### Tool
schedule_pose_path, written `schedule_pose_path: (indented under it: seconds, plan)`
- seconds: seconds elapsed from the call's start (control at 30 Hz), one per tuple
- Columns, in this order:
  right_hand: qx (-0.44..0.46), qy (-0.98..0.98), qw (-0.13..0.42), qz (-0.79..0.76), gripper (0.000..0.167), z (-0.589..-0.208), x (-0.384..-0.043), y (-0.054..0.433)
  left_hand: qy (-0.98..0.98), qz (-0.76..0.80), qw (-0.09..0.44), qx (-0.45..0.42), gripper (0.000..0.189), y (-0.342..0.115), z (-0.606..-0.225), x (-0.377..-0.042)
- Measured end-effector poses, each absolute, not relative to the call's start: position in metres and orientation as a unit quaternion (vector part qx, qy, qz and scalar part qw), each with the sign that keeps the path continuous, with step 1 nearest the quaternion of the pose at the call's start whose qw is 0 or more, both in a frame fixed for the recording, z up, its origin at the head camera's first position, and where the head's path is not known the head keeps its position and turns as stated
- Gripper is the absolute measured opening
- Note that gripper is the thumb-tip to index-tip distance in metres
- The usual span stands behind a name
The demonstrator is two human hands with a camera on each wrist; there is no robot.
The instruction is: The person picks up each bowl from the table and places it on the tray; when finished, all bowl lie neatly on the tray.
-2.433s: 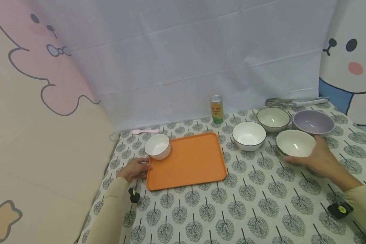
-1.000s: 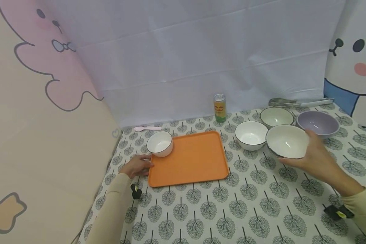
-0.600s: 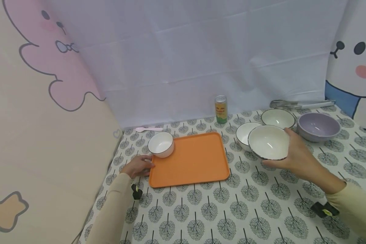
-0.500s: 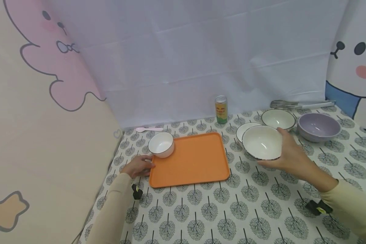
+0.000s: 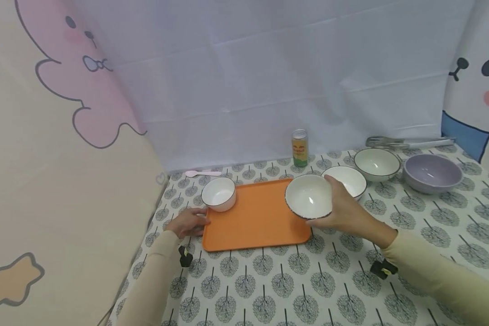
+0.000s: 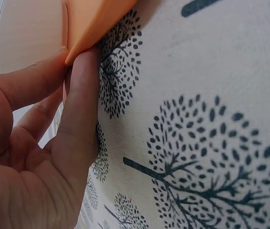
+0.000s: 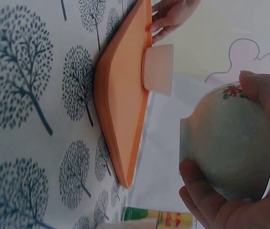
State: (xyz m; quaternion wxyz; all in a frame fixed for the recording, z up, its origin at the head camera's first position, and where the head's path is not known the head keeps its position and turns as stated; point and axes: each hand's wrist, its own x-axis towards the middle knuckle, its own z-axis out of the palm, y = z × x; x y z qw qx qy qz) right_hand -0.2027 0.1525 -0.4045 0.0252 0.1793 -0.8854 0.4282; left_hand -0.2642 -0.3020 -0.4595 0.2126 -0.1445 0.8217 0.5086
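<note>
My right hand (image 5: 346,215) grips a white bowl with a dark rim (image 5: 308,197) by its side, above the right end of an orange tray (image 5: 252,226). In the right wrist view, the thumb and fingers span the bowl's pale outside (image 7: 230,138), which bears a small red flower. My left hand (image 5: 187,222) is at the tray's left edge; the left wrist view shows thumb and finger pinching the tray's rim (image 6: 94,31). A smaller white bowl (image 5: 218,194) sits on the tray's back left corner.
Right of the tray stand another white bowl (image 5: 348,179), a pale green bowl (image 5: 377,163) and a purple bowl (image 5: 432,174). Behind are a drink can (image 5: 299,148), a pink spoon (image 5: 203,173), and metal utensils (image 5: 407,143) by the white cloth backdrop.
My right hand has lifted the white bowl from beside the purple bowl and carried it left, past the other white bowl, to over the tray. The left hand stays at the tray's edge.
</note>
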Motion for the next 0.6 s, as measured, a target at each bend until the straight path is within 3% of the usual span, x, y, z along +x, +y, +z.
schedule_pose_path:
  seconds: [0.6]
  plan:
    - [0.237,-0.854,-0.032,0.462,0.123,-0.430,-0.225,0.085,0.834,0.487,0.202,-0.164,0.051,-0.292,-0.454,-0.263]
